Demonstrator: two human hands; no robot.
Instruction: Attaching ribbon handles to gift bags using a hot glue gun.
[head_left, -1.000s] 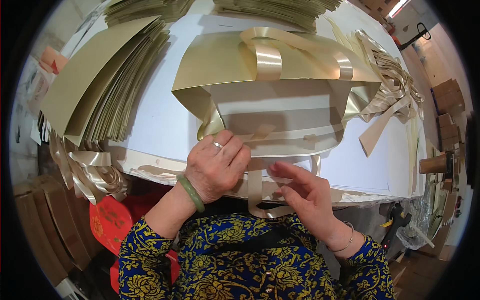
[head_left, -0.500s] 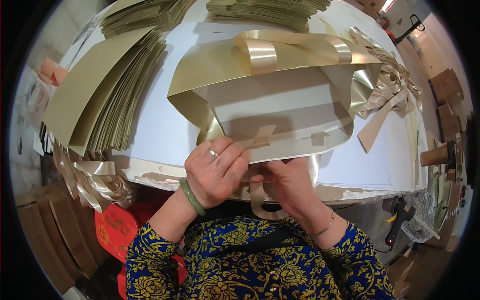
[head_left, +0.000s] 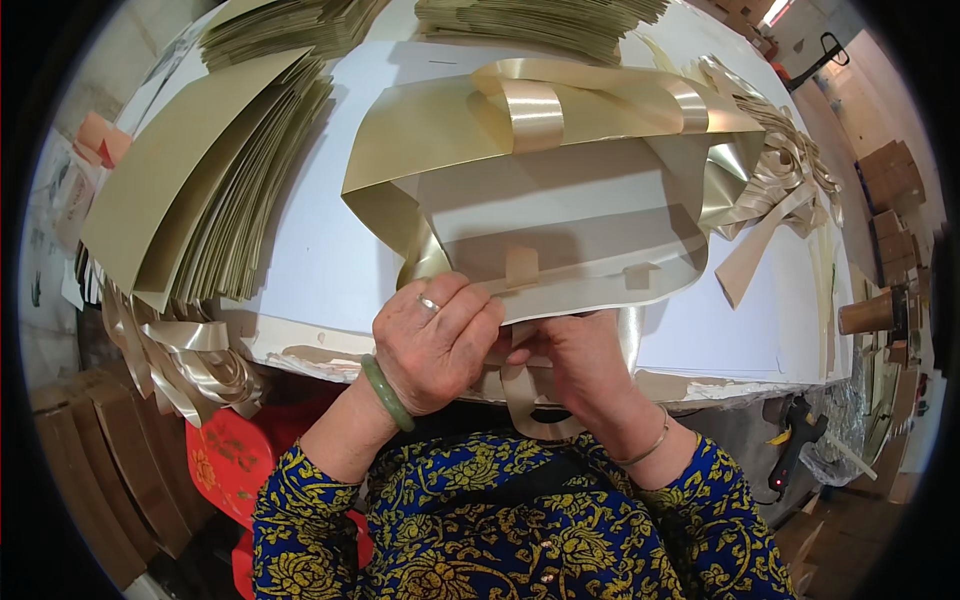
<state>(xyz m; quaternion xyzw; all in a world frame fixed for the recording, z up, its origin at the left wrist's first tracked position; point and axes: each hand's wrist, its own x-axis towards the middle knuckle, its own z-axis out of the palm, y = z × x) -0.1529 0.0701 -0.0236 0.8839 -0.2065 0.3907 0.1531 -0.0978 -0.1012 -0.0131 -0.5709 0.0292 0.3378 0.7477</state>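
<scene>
A gold paper bag (head_left: pixel 425 135) lies with its pale mouth facing me. A satin ribbon handle (head_left: pixel 535 117) loops over its far side. My left hand (head_left: pixel 437 340) is closed on the bag's near rim at the left, fingers curled over the edge. Just right of it, my right hand (head_left: pixel 590 365) pinches a satin ribbon (head_left: pixel 527 405) under the same rim. That ribbon hangs in a loop below the table edge, and its upper part is hidden. Inside the near wall, a short ribbon end (head_left: pixel 521 266) stands out beside a small tan patch (head_left: pixel 640 275).
Folded gold bags (head_left: pixel 190 180) stand stacked at the left, with more stacks (head_left: pixel 540 22) at the back. Loose ribbons (head_left: pixel 780 170) lie in a bundle at the right; others (head_left: pixel 195 360) hang off the left edge. A glue gun (head_left: pixel 797 440) is at lower right, a red stool (head_left: pixel 235 460) lower left.
My right hand has shifted slightly left, its thumb now tucked nearer the rim. The ribbon end inside the bag has straightened from a slant. The bag's left side has moved slightly right.
</scene>
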